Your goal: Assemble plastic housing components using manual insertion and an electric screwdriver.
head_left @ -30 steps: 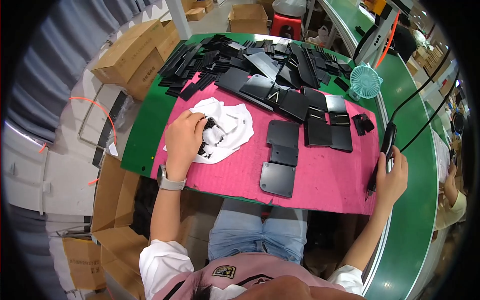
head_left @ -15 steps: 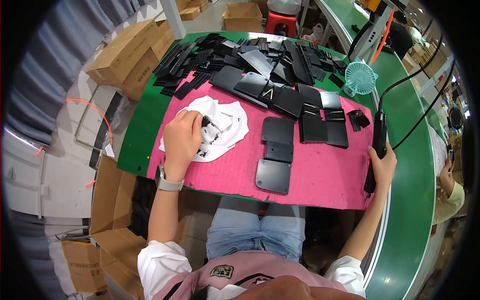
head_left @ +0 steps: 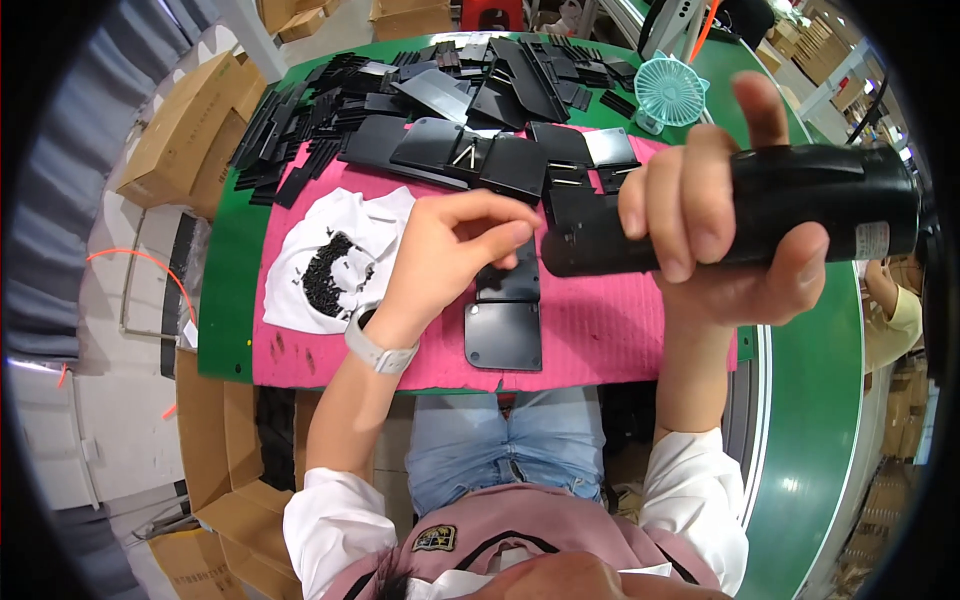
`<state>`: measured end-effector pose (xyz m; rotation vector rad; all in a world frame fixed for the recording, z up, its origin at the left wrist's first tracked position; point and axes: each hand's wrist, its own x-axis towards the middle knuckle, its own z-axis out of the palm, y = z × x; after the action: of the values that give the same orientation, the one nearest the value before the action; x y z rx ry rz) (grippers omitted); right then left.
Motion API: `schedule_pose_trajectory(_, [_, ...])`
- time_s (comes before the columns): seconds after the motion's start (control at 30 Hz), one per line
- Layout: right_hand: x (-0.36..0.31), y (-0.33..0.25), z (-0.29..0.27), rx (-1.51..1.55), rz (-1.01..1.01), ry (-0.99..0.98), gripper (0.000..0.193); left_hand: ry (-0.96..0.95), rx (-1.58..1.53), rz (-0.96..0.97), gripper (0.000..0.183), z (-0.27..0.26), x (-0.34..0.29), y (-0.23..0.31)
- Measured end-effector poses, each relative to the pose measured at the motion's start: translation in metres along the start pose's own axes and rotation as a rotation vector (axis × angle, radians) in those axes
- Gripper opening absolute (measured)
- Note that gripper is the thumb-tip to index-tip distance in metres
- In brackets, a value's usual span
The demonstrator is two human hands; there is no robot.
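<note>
My right hand (head_left: 700,215) is wrapped round a black corded electric screwdriver (head_left: 830,205), raised above the mat and lying nearly level, its narrow end toward my left hand. My left hand (head_left: 435,250) is closed in a pinch close to that end; whatever its fingertips hold is too small to make out. Below the pinch, a black flat plastic part (head_left: 503,335) lies on the pink mat (head_left: 600,350), its upper portion partly hidden by my left hand. Left of that hand, a pile of small black screws (head_left: 325,280) rests on a crumpled white cloth (head_left: 375,210).
Many black plastic plates and strips (head_left: 430,95) are heaped at the table's far side. Black assembled parts (head_left: 580,160) sit behind the screwdriver. A teal fan (head_left: 670,92) stands at the far right. Open cardboard boxes (head_left: 220,420) are beside the table at left.
My left hand has left the screw pile and moved right, over the flat part. My right hand has lifted the screwdriver from the mat's right edge and brought it inward, tilting it level.
</note>
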<state>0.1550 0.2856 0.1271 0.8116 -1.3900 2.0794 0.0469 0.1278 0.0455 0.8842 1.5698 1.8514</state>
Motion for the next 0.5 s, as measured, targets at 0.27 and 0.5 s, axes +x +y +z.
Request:
schedule_pose_trajectory(0.27, [-0.025,0.013,-0.034,0.239,-0.131,0.109,0.052,-0.031,-0.218,-0.256,0.012,-0.006,-0.016,-0.009])
schedule_pose_trajectory(0.5, [-0.027,0.015,-0.035,0.212,-0.159,0.142,0.047,0.034,-0.258,-0.175,0.014,0.0,-0.017,-0.012])
